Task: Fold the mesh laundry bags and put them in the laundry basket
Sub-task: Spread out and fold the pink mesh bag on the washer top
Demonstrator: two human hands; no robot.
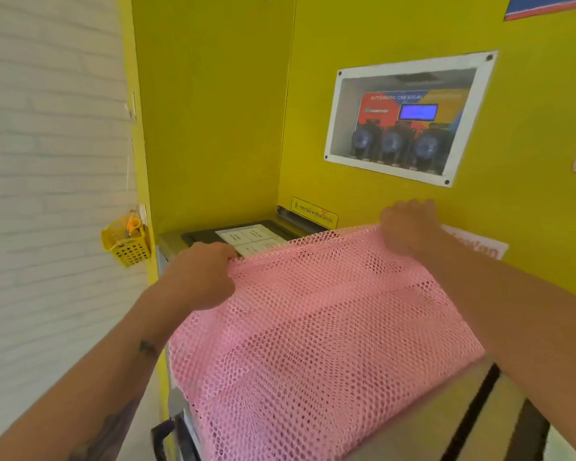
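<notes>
We were early in the fold: the pink open-weave mesh laundry bag (313, 321) lay spread over the grey metal machine top (423, 417), our left hand (202, 274) at nine o'clock and right hand (409, 227) at one o'clock, fingers curled pinching its far corners. No laundry basket was in view, and further bags, if any, were hidden.

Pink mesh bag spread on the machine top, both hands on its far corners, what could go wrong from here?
The pink mesh bag overhangs the machine top's near-left edge, so it may slide off. The left hand and right hand pinch only corners; the open weave could snag fingers and skew the fold.
</notes>
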